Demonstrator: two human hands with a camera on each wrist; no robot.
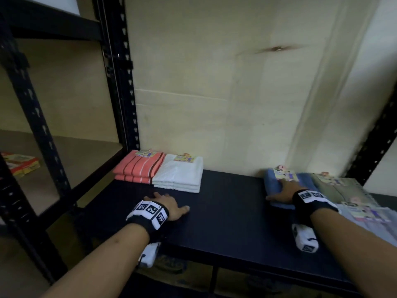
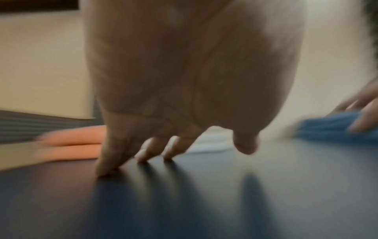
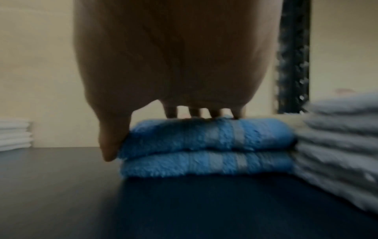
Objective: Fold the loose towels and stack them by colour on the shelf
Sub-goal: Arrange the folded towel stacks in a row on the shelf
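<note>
Evidently mid-stacking: right hand (image 1: pixel 283 188) lay fingers-flat atop the blue towels (image 3: pixel 206 148), thumb against their side, at the shelf's (image 1: pixel 225 203) right. Left hand (image 1: pixel 169 203) open, fingertips resting on bare shelf. Next move likely calls for sliding blue beside the white stack (image 1: pixel 179 174).

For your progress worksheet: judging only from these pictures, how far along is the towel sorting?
Done: coral towels and white towels sit folded, side by side at the back of the shelf. In hand: the right hand rests on the stacked blue towels, thumb against their edge; the left hand rests fingertips on bare shelf. Left: the grey towels and pale towels at right overlap untidily.
</note>
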